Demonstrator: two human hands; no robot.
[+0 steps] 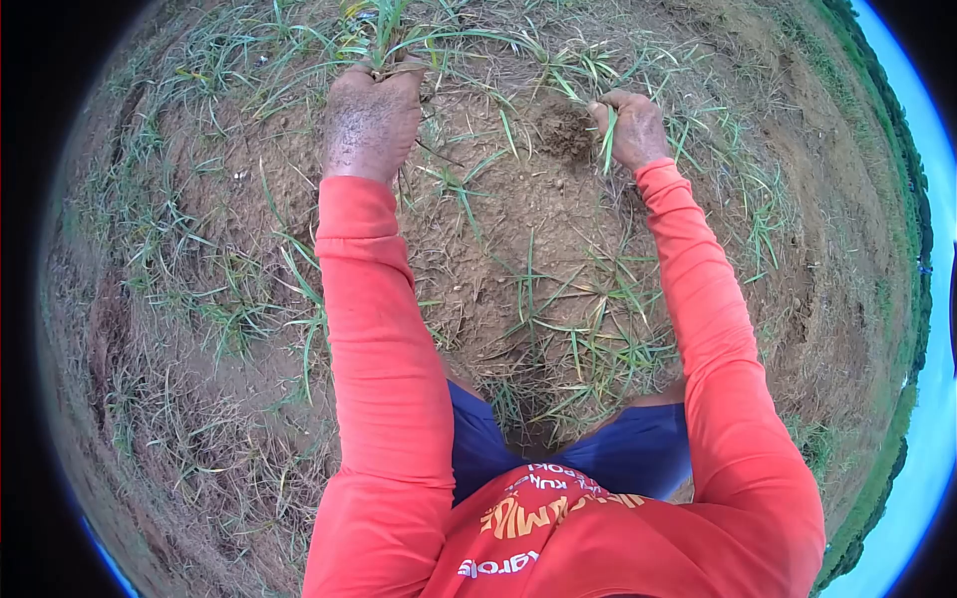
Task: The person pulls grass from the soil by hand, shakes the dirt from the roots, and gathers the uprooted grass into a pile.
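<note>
Brown soil (469,274), narrow, arching green grass blades (387,28)

Open field (847,229), soil (488,284), grass (387,32), sky (929,439)

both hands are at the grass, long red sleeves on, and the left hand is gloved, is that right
Not quite: the left hand is bare, not gloved, as the head view shows. It and the right hand are at the grass, and the long red sleeves are right too.

The left hand (374,120) is at a grass tuft (387,32), left of the clod (564,130) beside the right hand (636,132).
</note>
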